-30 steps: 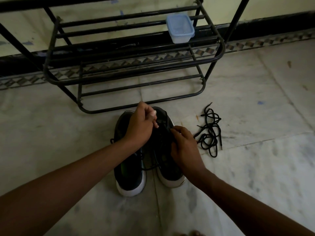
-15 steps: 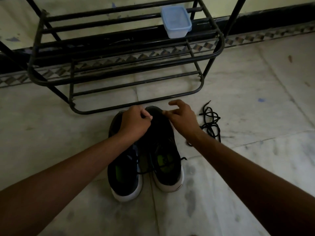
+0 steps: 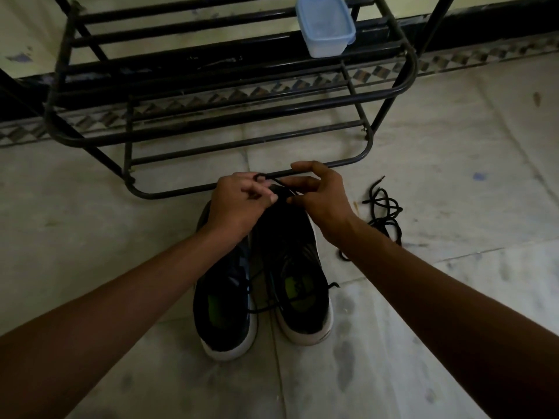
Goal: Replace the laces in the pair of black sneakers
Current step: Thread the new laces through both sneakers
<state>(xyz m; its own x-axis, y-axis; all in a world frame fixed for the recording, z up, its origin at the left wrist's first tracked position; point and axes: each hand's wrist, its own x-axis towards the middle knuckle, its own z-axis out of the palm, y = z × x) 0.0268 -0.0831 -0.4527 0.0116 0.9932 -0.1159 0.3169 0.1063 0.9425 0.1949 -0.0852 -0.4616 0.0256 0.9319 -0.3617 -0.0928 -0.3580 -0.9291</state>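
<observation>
Black sneakers [image 3: 296,261]: we see the pair side by side on the floor, just in front of the shoe rack, toes pointing at its lowest bar and white-soled heels toward us; the insoles show green.
Lace [image 3: 273,180]: a thin black strand, looped and stretched between our two hands above the toe of the right-hand sneaker, close to the rack's lowest front bar.
Left hand [image 3: 239,204]: in front of the rack's bottom bar, over the sneaker toes; its fingers [image 3: 260,192] are curled and pinched together on the lace's left end.
Right hand [image 3: 320,198]: beside the left hand, equally near the rack; thumb and fingers [image 3: 302,169] are clamped on the lace's other part, with the forefinger arched over the top.
Loose laces [image 3: 385,213]: a tangled black heap on the floor, in front of the rack's right end, apart from the sneakers.
Shoe rack [image 3: 242,116]: black metal tubing, standing against the wall.
Plastic box [image 3: 325,25]: pale blue and lidded, on an upper tier of the rack toward its right end.
Floor [image 3: 453,146]: pale stone tiles with dark smudges, running under the rack and out in front of it.
</observation>
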